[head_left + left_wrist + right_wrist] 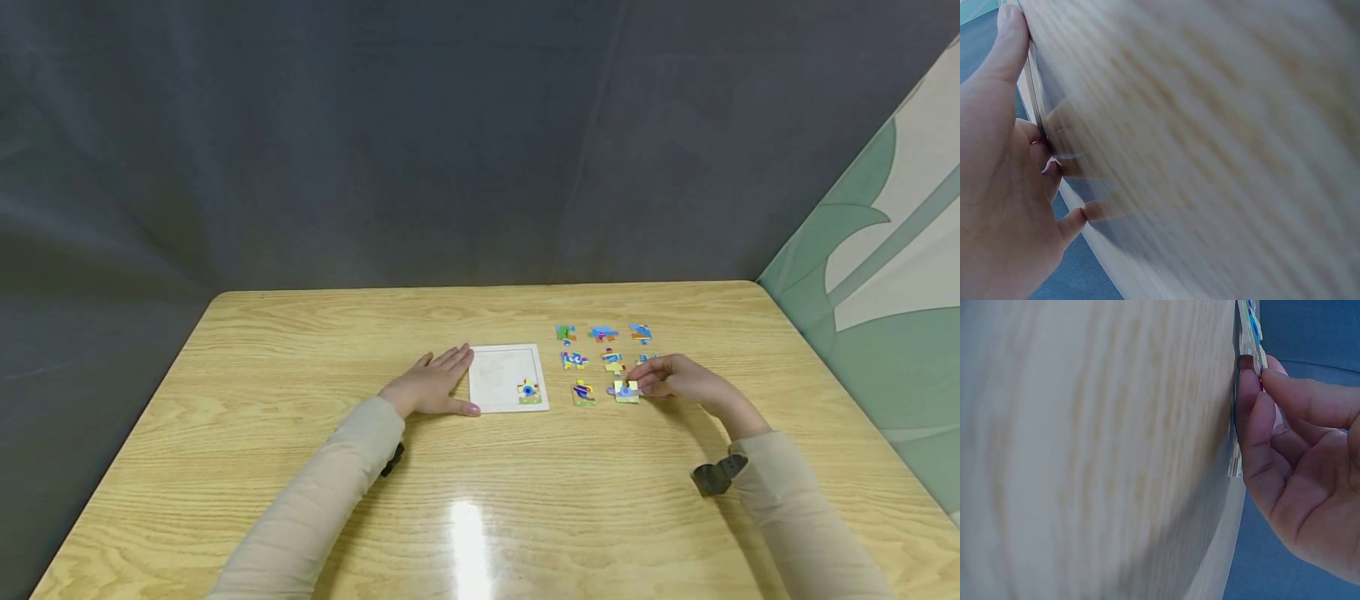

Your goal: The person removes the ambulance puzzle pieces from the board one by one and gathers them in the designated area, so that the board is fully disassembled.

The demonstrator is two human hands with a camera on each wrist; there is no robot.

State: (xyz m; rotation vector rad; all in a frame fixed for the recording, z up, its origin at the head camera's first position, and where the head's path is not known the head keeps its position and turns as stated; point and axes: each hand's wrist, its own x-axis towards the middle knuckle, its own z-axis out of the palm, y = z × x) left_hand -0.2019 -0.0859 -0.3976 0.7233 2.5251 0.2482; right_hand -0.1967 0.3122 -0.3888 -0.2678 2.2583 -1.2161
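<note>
My left hand (pixel 435 387) lies with fingers spread along the left edge of a white square puzzle tray (pixel 498 371), thumb at its near corner. One jigsaw piece with a blue round shape (pixel 528 392) sits in the tray's near right corner. To the right, my right hand (pixel 678 382) pinches another jigsaw piece (pixel 626 392), pale yellow with a bluish shape, between thumb and fingers. In the right wrist view the held piece (pixel 1259 353) shows edge-on, tilted up at the fingertips close over the table.
Several loose colourful pieces lie in rough rows right of the tray, among them a green and blue one (pixel 566 334), a blue and pink one (pixel 574 360) and a yellow and purple one (pixel 582 393). They rest on a wooden table (pixel 300 500) backed by a dark curtain (pixel 450 150).
</note>
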